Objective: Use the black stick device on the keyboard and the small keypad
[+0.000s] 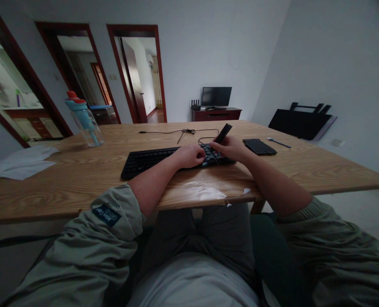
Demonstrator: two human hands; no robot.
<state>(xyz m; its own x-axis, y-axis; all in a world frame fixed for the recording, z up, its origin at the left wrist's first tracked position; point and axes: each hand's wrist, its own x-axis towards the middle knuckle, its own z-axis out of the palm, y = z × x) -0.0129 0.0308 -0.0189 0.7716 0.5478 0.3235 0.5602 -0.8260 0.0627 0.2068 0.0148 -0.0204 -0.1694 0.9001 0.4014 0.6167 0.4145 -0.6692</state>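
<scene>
A black keyboard (151, 161) lies across the wooden table in front of me. My left hand (192, 156) rests over its right half with the fingers curled in; whatever they may pinch is hidden. Between the thumb and fingers of my right hand (230, 148) a dark flat strip (223, 133) is held up at a slant, above the keyboard's right end. Its exact kind does not show. Just right of that hand, a block of black keys (260, 146) lies flat on the table. Beyond it is a small brush (278, 142) with a thin dark handle.
Behind the keyboard a black cable (188, 131) lies bundled. A clear bottle (86, 123) with a blue and red top stands at the left, near white paper sheets (26, 161). The table's front edge (205, 205) has torn clear film on it.
</scene>
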